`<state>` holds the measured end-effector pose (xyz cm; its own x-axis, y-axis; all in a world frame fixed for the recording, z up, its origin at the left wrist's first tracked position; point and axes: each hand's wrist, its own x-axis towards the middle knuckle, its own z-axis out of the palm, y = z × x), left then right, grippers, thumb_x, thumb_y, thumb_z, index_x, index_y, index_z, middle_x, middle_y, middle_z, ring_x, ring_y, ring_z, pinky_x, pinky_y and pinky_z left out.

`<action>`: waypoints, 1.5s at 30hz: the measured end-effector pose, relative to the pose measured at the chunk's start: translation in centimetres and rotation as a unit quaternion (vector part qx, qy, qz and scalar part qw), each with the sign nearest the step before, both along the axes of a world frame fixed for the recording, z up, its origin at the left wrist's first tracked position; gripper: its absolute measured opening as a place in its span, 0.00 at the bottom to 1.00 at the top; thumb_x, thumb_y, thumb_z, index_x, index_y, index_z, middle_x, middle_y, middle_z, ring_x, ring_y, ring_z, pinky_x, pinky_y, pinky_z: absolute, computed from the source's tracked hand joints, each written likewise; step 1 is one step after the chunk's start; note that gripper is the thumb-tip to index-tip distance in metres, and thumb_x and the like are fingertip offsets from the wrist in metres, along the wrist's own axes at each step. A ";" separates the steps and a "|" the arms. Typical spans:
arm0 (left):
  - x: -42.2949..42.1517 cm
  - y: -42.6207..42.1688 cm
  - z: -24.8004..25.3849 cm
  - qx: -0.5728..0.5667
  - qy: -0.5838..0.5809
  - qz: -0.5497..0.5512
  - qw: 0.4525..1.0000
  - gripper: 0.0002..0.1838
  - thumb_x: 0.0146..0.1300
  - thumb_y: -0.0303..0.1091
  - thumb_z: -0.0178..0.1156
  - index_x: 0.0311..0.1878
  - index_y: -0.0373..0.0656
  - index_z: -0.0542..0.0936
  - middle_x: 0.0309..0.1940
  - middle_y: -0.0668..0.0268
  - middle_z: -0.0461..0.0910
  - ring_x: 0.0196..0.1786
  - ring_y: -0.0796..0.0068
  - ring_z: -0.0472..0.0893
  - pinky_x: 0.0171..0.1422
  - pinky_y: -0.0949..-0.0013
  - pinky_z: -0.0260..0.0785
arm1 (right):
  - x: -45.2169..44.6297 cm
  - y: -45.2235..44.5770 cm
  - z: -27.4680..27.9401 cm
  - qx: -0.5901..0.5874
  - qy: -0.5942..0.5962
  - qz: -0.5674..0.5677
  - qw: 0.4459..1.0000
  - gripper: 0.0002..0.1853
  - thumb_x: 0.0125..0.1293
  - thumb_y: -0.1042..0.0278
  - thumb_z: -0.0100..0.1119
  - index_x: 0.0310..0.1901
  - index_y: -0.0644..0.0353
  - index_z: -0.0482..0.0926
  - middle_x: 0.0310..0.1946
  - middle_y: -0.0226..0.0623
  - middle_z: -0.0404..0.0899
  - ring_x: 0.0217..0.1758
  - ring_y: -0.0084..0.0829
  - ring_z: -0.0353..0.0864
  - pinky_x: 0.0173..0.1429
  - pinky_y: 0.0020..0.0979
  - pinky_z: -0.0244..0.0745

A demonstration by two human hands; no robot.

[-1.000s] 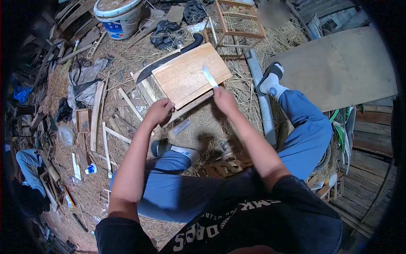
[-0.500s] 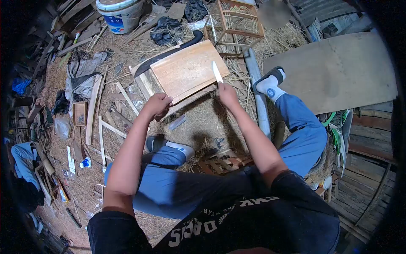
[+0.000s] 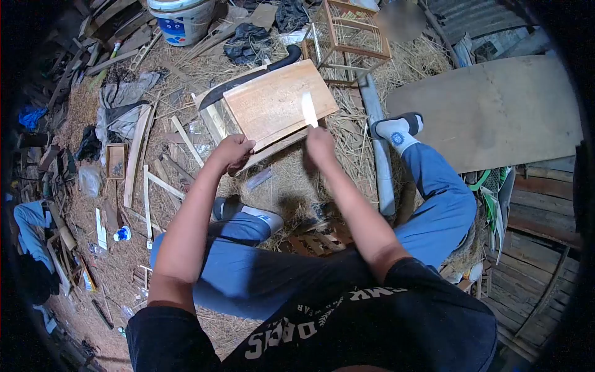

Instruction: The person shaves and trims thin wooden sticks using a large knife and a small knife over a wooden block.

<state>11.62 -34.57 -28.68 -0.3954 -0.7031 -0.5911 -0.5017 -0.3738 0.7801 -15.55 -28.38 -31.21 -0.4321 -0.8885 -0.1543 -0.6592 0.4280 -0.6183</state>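
Note:
A light-brown wooden board (image 3: pixel 279 99) lies tilted on a low wooden support with a black curved bar (image 3: pixel 286 59) along its far side. At the board's near left corner, my left hand (image 3: pixel 233 152) is closed on the edge, thumb on top. My right hand (image 3: pixel 320 144) is closed around the lower end of a knife (image 3: pixel 308 109) with a pale, flat blade. The blade points away from me over the right part of the board; its handle is hidden in my fist. Whether the blade touches the surface I cannot tell.
Straw and wood strips (image 3: pixel 137 155) cover the ground at left. A small wooden frame (image 3: pixel 353 37) and a white bucket (image 3: pixel 183 22) stand beyond the board. A grey-blue beam (image 3: pixel 378 149) and a large flat sheet (image 3: pixel 489 111) lie at right.
My right hand has moved left and slightly toward me, bringing the knife further over the board. My left hand keeps its hold on the corner.

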 end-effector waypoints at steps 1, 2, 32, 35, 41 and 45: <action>0.1 -0.1 -0.5 -0.002 0.000 -0.002 1.000 0.18 0.71 0.45 0.64 0.28 0.43 0.78 0.20 0.75 0.73 0.20 0.83 0.67 0.24 0.71 0.59 | 2.8 0.9 1.4 0.035 -0.007 -0.001 0.999 0.25 0.78 0.52 0.43 0.40 0.68 0.82 0.37 0.63 0.82 0.42 0.65 0.81 0.49 0.56 0.75; 0.1 -0.1 -0.9 -0.005 -0.001 -0.004 1.000 0.18 0.71 0.45 0.64 0.28 0.43 0.78 0.20 0.76 0.73 0.20 0.83 0.67 0.24 0.71 0.59 | 4.8 2.1 2.2 0.020 -0.059 0.042 0.997 0.24 0.78 0.52 0.43 0.42 0.66 0.82 0.38 0.63 0.83 0.43 0.64 0.82 0.50 0.55 0.75; -0.2 0.7 -2.4 -0.007 0.066 0.040 0.997 0.17 0.73 0.42 0.60 0.31 0.39 0.77 0.17 0.69 0.73 0.16 0.77 0.68 0.20 0.67 0.60 | 4.6 2.2 2.9 0.016 -0.054 -0.036 0.998 0.24 0.77 0.51 0.46 0.40 0.65 0.82 0.37 0.59 0.83 0.43 0.64 0.81 0.49 0.52 0.75; 0.0 0.3 -2.5 0.009 0.070 0.039 0.997 0.17 0.73 0.42 0.59 0.31 0.39 0.77 0.16 0.69 0.73 0.16 0.77 0.67 0.20 0.67 0.59 | 8.5 3.2 4.4 0.077 -0.104 0.042 0.991 0.22 0.75 0.50 0.48 0.44 0.61 0.84 0.40 0.58 0.83 0.46 0.62 0.82 0.53 0.53 0.76; -0.1 0.7 -1.2 -0.002 0.044 0.025 0.999 0.18 0.72 0.43 0.61 0.31 0.39 0.78 0.18 0.70 0.74 0.19 0.78 0.69 0.23 0.67 0.62 | -0.5 0.2 0.5 -0.001 -0.026 0.032 0.999 0.25 0.77 0.47 0.45 0.41 0.64 0.83 0.38 0.59 0.83 0.43 0.59 0.82 0.49 0.50 0.75; -0.2 0.9 -2.4 -0.044 0.051 0.036 0.997 0.18 0.72 0.43 0.61 0.31 0.39 0.79 0.20 0.70 0.76 0.21 0.79 0.70 0.26 0.68 0.64 | -3.0 -0.8 1.5 0.021 0.004 -0.047 0.999 0.29 0.78 0.47 0.42 0.39 0.68 0.82 0.37 0.61 0.83 0.43 0.62 0.82 0.48 0.51 0.74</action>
